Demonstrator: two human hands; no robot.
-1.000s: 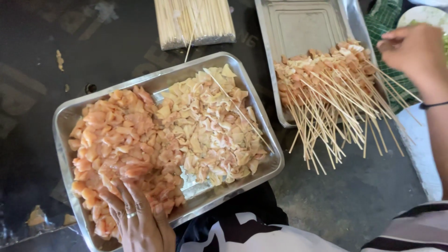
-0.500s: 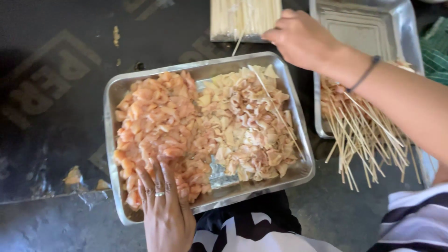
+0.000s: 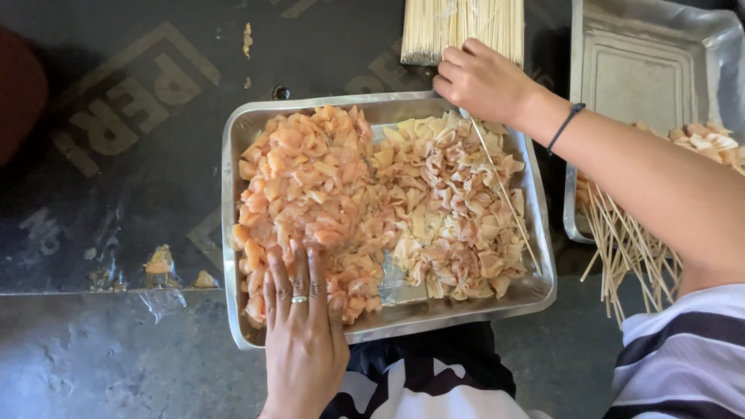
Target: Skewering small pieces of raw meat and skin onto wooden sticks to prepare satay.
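Two hands work: left hand [image 3: 304,330] spread flat on meat [image 3: 303,186]; right hand [image 3: 483,77] pinching a skewer [image 3: 503,190] beside the bundle [image 3: 463,27], seemingly picking one to load

A clear wrapped pack of pale skewers [image 3: 463,29] lies behind the tray [image 3: 233,233].

The meat [image 3: 299,186] on the left of the tray [image 3: 233,147] is orange-pink; the pieces [image 3: 454,209] on the right are paler, cream and beige; the tray itself is silvery grey metal; the bundle of sticks [image 3: 462,27] is pale straw yellow; the mat [image 3: 116,155] beneath is black with faded tan lettering; the ring [image 3: 299,299] is silver; the wristband [image 3: 564,128] is black; the sleeve [image 3: 683,349] has white and dark stripes.
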